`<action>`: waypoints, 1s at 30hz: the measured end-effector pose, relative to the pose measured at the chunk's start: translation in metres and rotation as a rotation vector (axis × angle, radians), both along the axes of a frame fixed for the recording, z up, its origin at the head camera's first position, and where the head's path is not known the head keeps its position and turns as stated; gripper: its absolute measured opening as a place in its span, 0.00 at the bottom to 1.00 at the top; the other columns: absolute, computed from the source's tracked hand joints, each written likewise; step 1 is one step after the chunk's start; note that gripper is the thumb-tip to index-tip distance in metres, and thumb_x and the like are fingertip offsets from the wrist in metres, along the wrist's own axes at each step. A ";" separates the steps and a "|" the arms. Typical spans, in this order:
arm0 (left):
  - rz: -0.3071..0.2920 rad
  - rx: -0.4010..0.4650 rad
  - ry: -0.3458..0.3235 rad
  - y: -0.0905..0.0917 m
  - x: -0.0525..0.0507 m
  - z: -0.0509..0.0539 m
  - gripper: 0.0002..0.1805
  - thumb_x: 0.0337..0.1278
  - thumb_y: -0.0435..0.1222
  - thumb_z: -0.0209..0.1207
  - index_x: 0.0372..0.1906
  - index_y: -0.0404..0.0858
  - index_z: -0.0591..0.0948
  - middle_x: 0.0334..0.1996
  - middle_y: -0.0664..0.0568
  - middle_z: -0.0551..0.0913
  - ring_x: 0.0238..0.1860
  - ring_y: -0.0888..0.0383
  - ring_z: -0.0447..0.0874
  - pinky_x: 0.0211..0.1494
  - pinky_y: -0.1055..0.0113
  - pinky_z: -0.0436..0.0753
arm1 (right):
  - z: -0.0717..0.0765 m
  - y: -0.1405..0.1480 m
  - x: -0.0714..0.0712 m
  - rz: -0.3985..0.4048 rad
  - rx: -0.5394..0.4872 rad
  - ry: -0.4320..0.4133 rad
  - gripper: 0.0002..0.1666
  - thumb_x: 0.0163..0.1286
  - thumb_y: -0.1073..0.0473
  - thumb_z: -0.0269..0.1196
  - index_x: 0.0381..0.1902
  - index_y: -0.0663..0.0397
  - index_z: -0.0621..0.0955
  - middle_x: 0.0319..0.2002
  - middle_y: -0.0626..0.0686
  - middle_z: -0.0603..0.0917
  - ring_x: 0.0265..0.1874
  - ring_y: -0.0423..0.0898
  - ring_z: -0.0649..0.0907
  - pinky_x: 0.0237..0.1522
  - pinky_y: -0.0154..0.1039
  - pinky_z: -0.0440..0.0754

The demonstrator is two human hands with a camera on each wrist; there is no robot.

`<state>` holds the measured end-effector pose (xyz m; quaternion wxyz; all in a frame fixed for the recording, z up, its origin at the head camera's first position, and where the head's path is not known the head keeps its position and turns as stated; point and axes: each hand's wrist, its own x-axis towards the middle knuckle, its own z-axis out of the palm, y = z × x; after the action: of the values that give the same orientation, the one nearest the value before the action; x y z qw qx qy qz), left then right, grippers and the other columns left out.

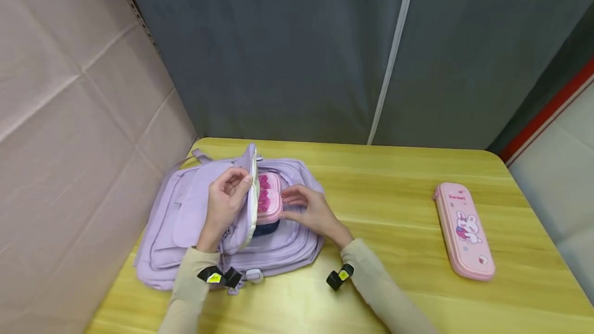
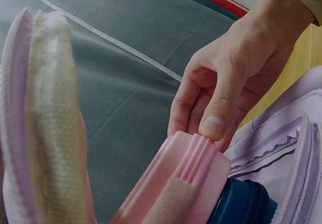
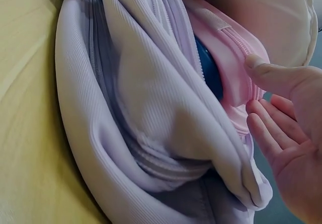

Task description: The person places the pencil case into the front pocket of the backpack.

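Over a lilac backpack (image 1: 187, 231) on a wood-grain table (image 1: 380, 226), the head view finds your left hand (image 1: 225, 200) pinching up the flap (image 1: 238, 238), which hides one side of the pink case (image 1: 274, 202) pinched in your right hand (image 1: 313, 213) at the backpack's opening. From the left wrist, the case looks light and fairly stiff, perhaps slippery, against a dark blue object (image 2: 240, 204) too covered to identify. From the right wrist, the zipped edge (image 3: 240, 45) beneath your thumb (image 3: 276, 77) seems the surest hold; its other end is hidden.
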<state>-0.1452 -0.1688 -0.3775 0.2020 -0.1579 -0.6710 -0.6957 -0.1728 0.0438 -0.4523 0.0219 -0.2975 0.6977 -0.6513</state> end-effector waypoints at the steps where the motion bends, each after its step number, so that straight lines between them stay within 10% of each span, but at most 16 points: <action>1: 0.003 0.001 0.000 0.000 0.000 0.000 0.07 0.61 0.17 0.56 0.41 0.12 0.75 0.32 0.57 0.83 0.36 0.67 0.83 0.44 0.79 0.85 | 0.000 -0.001 0.000 0.002 -0.002 0.003 0.30 0.53 0.72 0.76 0.54 0.72 0.79 0.52 0.68 0.83 0.49 0.63 0.86 0.56 0.52 0.86; 18: 0.018 0.029 -0.041 -0.007 -0.001 0.002 0.06 0.61 0.17 0.56 0.40 0.15 0.76 0.31 0.57 0.84 0.34 0.67 0.84 0.42 0.78 0.85 | -0.002 0.012 0.007 -0.013 0.057 -0.055 0.26 0.61 0.69 0.72 0.56 0.68 0.79 0.55 0.66 0.84 0.52 0.61 0.86 0.59 0.45 0.85; 30: 0.001 0.032 -0.054 -0.010 -0.003 -0.001 0.05 0.61 0.16 0.56 0.40 0.15 0.76 0.31 0.57 0.85 0.35 0.68 0.84 0.42 0.78 0.85 | 0.013 0.067 0.012 -0.177 0.122 0.001 0.23 0.66 0.66 0.69 0.58 0.65 0.79 0.56 0.67 0.83 0.55 0.59 0.84 0.61 0.54 0.83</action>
<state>-0.1484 -0.1790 -0.3783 0.1866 -0.1354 -0.6651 -0.7103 -0.1613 0.1112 -0.4397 -0.0180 -0.2329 0.7598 -0.6068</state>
